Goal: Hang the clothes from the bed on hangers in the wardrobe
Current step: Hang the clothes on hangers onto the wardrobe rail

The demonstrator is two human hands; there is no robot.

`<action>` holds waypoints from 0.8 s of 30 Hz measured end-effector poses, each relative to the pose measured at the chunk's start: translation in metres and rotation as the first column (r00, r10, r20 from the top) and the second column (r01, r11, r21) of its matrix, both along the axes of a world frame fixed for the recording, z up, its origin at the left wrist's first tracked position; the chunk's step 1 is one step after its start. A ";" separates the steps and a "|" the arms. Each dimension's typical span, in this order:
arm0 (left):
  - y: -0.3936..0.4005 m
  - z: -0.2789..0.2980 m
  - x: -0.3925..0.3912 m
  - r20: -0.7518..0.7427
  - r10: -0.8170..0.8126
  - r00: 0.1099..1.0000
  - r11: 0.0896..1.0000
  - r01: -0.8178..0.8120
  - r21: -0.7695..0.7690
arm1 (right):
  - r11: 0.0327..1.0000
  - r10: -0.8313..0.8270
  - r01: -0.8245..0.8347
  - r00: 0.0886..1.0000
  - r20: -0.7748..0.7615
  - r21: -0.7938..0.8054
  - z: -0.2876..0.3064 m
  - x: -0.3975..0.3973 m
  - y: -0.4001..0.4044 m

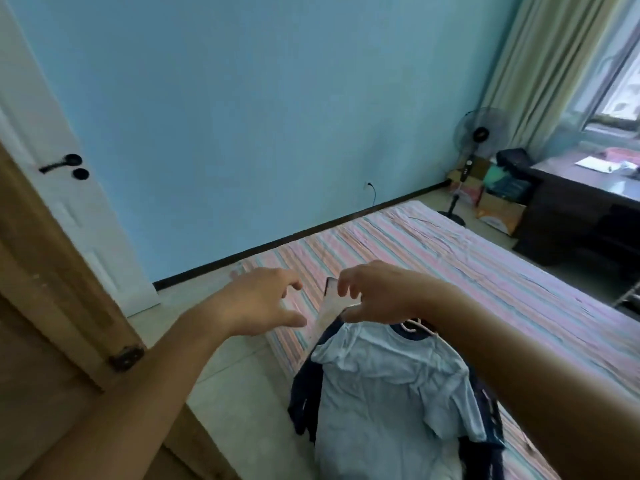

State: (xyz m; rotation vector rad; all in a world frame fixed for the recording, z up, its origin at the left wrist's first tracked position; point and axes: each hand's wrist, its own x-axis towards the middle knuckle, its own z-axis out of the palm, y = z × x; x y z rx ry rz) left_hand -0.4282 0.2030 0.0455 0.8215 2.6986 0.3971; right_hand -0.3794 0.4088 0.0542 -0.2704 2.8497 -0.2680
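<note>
A light blue T-shirt [388,386] hangs over a dark navy garment [306,400] at the near edge of the striped bed [485,271]. A pink hanger [415,326] shows at the shirt's collar. My right hand [377,294] grips the top of these hung clothes, and a pale flat piece [329,304] sticks out up-left from its curled fingers. My left hand [263,303] hovers just left of that piece with fingers spread, touching nothing. A wooden wardrobe door [45,306] with a metal hinge [126,356] stands at the left.
A white room door [62,188] with a black handle is behind the wardrobe door. At the far right are a standing fan [479,140], cardboard boxes [498,213], a dark desk [581,209] and curtains by the window. Tiled floor runs between bed and wall.
</note>
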 end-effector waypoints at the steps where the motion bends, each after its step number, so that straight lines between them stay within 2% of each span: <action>1: 0.014 -0.002 -0.003 -0.008 -0.024 1.000 1.000 0.024 -0.006 | 1.000 -0.023 0.023 1.000 0.014 -0.003 -0.003 0.002 0.012; 8: 0.113 -0.026 -0.028 0.000 -0.141 0.990 0.990 0.141 -0.001 | 0.979 -0.199 0.201 0.979 -0.050 0.025 -0.030 0.010 0.100; 11: 0.151 -0.046 -0.046 0.012 -0.153 0.988 0.988 0.153 0.008 | 0.962 -0.272 0.272 0.962 -0.027 0.006 -0.044 0.008 0.137; 18: 0.220 -0.110 -0.090 0.084 -0.110 0.990 0.994 0.112 -0.021 | 0.919 -0.393 0.393 0.919 -0.005 -0.002 -0.092 -0.010 0.220; 24: 0.275 -0.172 -0.123 0.119 -0.171 0.978 0.975 0.185 -0.122 | 0.861 -0.506 0.506 0.863 0.016 -0.062 -0.159 -0.041 0.273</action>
